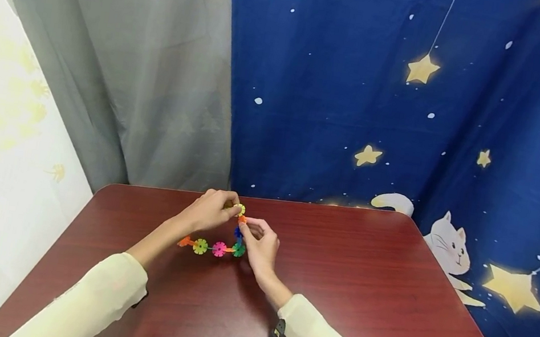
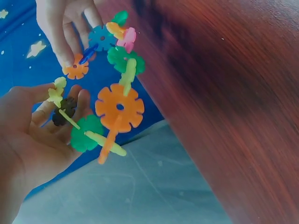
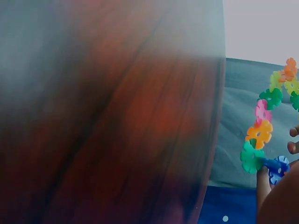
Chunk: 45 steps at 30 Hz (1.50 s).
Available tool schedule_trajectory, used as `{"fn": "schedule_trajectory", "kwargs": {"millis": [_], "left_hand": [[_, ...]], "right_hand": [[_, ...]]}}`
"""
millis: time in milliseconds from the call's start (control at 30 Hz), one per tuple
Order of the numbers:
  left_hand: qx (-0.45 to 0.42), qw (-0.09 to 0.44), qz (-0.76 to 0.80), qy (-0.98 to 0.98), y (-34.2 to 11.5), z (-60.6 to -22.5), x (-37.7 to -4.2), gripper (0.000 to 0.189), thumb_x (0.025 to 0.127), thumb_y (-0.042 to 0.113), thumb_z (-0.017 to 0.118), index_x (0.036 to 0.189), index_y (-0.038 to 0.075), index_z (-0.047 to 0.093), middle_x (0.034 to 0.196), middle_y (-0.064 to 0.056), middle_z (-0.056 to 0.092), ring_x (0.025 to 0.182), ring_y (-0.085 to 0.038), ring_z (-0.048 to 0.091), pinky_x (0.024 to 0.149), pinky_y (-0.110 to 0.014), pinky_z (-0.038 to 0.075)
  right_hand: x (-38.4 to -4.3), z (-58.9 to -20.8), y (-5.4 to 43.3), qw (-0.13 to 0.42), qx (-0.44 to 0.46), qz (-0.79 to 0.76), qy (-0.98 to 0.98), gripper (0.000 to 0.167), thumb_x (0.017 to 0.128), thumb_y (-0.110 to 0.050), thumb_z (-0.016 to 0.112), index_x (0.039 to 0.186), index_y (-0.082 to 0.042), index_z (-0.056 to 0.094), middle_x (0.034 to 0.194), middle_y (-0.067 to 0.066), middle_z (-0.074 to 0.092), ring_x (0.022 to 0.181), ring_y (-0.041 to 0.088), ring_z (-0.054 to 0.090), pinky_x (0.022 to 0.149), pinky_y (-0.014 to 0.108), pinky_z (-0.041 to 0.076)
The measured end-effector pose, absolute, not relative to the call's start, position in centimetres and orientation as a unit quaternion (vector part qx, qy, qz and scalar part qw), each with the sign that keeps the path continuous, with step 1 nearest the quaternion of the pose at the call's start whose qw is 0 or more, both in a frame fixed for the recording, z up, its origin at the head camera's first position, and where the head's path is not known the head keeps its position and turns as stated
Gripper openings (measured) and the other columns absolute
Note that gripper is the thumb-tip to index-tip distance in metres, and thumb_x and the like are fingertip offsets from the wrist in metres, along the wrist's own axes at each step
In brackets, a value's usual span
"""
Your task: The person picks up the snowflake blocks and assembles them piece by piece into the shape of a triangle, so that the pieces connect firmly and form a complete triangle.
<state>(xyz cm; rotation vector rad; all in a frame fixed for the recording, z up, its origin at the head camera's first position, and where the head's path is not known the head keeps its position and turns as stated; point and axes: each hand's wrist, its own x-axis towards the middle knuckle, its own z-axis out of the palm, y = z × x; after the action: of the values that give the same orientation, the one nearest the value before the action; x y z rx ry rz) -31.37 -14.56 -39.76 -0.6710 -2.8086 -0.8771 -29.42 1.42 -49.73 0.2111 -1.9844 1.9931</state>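
Note:
Above the table, both hands hold a curved chain of slotted, flower-shaped plastic discs. My left hand [image 1: 209, 210] pinches a yellow disc [image 2: 56, 93] at one end between thumb and fingers. Facing it, my right hand [image 1: 261, 246] pinches an orange disc [image 2: 76, 68], which joins onto blue discs [image 2: 101, 38]. In the left wrist view, the yellow and orange discs lie close together but look apart. The rest of the chain hangs between the hands, with a pink disc [image 1: 219, 249], a green disc [image 1: 238, 250] and a large orange disc [image 2: 107, 107]. Fingers partly cover a dark disc [image 2: 67, 111].
A reddish-brown wooden table [image 1: 364, 274] lies under the hands. Behind it hang a grey curtain [image 1: 169, 74] and a blue curtain [image 1: 323, 84] with stars. A white patterned curtain [image 1: 0, 96] is at the left.

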Motion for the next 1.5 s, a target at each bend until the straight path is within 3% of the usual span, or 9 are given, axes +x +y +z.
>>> {"fn": "schedule_trajectory", "kwargs": {"millis": [133,300,433,633,867,1067,1233,1367,1500], "left_hand": [[-0.217,0.069,-0.289,-0.93,-14.3,-39.6,-31.5,0.013,0.1,0.019,0.07,0.09,0.011,0.075,0.079,-0.003,0.073,0.066,-0.012,0.061,0.064,-0.033,0.053],[-0.22,0.071,-0.287,-0.93,-14.0,-39.3,-31.6,0.015,0.098,0.015,0.07,0.086,0.008,0.076,0.074,-0.002,0.072,0.06,-0.011,0.059,0.058,-0.03,0.051],[-0.214,0.061,-0.277,-0.935,-13.8,-39.1,-31.8,0.017,0.096,0.014,0.069,0.083,0.007,0.077,0.059,0.004,0.064,0.05,-0.011,0.055,0.054,-0.028,0.049],[-0.204,0.035,-0.271,-0.94,-13.7,-38.7,-32.0,0.032,0.095,0.01,0.066,0.063,0.011,0.071,0.044,0.005,0.052,0.04,-0.012,0.05,0.05,-0.027,0.046],[-0.175,-0.005,-0.292,-0.94,-13.7,-38.0,-31.8,0.03,0.092,0.01,0.063,0.063,0.011,0.07,0.05,-0.002,0.058,0.041,-0.013,0.053,0.045,-0.026,0.043],[-0.173,-0.021,-0.301,-0.938,-13.8,-38.1,-31.8,0.028,0.09,0.008,0.062,0.063,0.007,0.071,0.052,-0.005,0.061,0.042,-0.013,0.055,0.044,-0.024,0.042],[-0.168,-0.028,-0.315,-0.934,-14.1,-38.1,-31.7,0.027,0.091,0.01,0.062,0.067,0.007,0.073,0.054,-0.005,0.063,0.043,-0.013,0.055,0.045,-0.024,0.044],[-0.164,-0.03,-0.315,-0.934,-14.5,-37.7,-31.6,0.031,0.098,0.022,0.067,0.071,0.009,0.075,0.057,-0.003,0.063,0.049,-0.014,0.056,0.049,-0.026,0.046],[-0.15,-0.01,-0.311,-0.938,-15.2,-36.7,-31.2,0.039,0.1,0.046,0.068,0.093,0.009,0.08,0.076,-0.003,0.072,0.068,-0.017,0.065,0.064,-0.032,0.056]], "right_hand": [[-29.5,-49.5,1.5,0.211,0.089,0.655,-0.72,0.011,0.093,-0.02,0.081,0.102,-0.014,0.08,0.092,0.0,0.08,0.086,0.015,0.077,0.075,0.021,0.057],[-29.7,-49.5,1.5,0.245,0.096,0.632,-0.729,0.01,0.092,-0.022,0.082,0.1,-0.015,0.08,0.088,-0.003,0.08,0.081,0.012,0.077,0.074,0.031,0.059],[-29.7,-49.5,1.6,0.268,0.103,0.62,-0.73,0.009,0.091,-0.019,0.083,0.097,-0.013,0.08,0.085,-0.001,0.079,0.076,0.013,0.076,0.07,0.038,0.06],[-29.6,-49.6,1.5,0.282,0.116,0.596,-0.743,0.009,0.09,-0.019,0.084,0.097,-0.013,0.081,0.085,-0.002,0.079,0.072,0.01,0.074,0.063,0.023,0.055],[-29.5,-49.7,1.4,0.271,0.13,0.602,-0.74,0.009,0.09,-0.018,0.084,0.097,-0.012,0.081,0.083,-0.002,0.079,0.068,0.011,0.072,0.057,0.023,0.053],[-29.4,-49.6,1.4,0.268,0.139,0.6,-0.741,0.008,0.09,-0.015,0.084,0.096,-0.01,0.081,0.082,0.0,0.078,0.063,0.005,0.068,0.055,0.018,0.051],[-29.6,-49.5,1.5,0.264,0.14,0.602,-0.741,0.009,0.09,-0.018,0.084,0.097,-0.012,0.081,0.083,-0.002,0.079,0.067,0.006,0.072,0.061,0.027,0.058],[-29.9,-49.2,1.6,0.253,0.124,0.606,-0.744,0.011,0.091,-0.022,0.084,0.098,-0.014,0.081,0.088,-0.003,0.08,0.077,0.008,0.075,0.07,0.032,0.061],[-30.0,-49.2,1.9,0.233,0.084,0.629,-0.737,0.011,0.089,-0.02,0.085,0.097,-0.013,0.081,0.087,-0.001,0.08,0.079,0.012,0.077,0.072,0.026,0.06]]}}
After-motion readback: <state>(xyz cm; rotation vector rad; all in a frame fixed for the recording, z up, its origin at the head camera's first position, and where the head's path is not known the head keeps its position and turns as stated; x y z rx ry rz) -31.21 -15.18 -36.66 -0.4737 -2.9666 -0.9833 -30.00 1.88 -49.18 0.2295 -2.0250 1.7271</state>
